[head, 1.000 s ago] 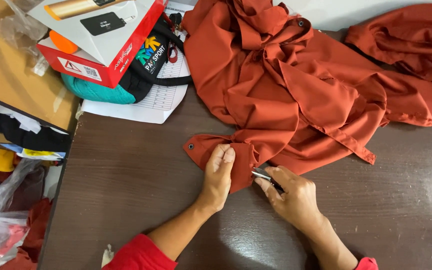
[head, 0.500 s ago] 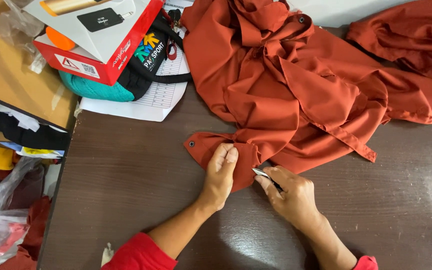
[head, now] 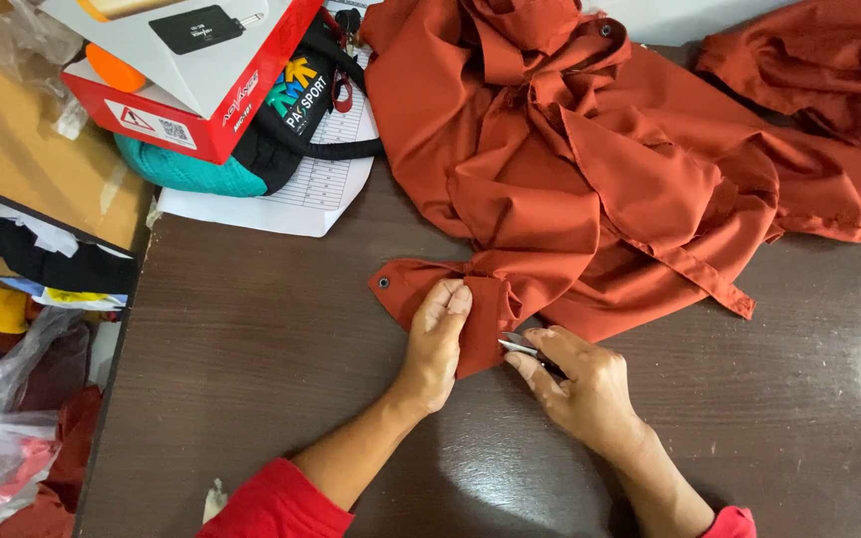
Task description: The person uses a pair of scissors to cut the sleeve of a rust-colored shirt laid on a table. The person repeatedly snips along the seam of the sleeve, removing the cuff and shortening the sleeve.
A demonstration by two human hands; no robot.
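A rust-orange garment [head: 590,169] lies crumpled on a dark brown table [head: 251,329]. One flap of it, with a dark snap at its corner [head: 384,283], is stretched flat toward me. My left hand [head: 437,339] presses down on that flap, fingers together. My right hand [head: 580,384] holds a small metal snipping tool [head: 517,347] whose tip touches the flap's edge right beside my left fingers. Both wrists show red sleeves.
At the back left a red and white box [head: 191,70] rests on a black and teal bag [head: 261,139] over a printed sheet of paper [head: 321,189]. A second orange garment [head: 829,70] lies at the back right. Clothes and plastic bags [head: 2,399] are piled left of the table.
The view has shifted slightly. Both hands stay on the flap in nearly the same place, the tool still at the cloth's edge.
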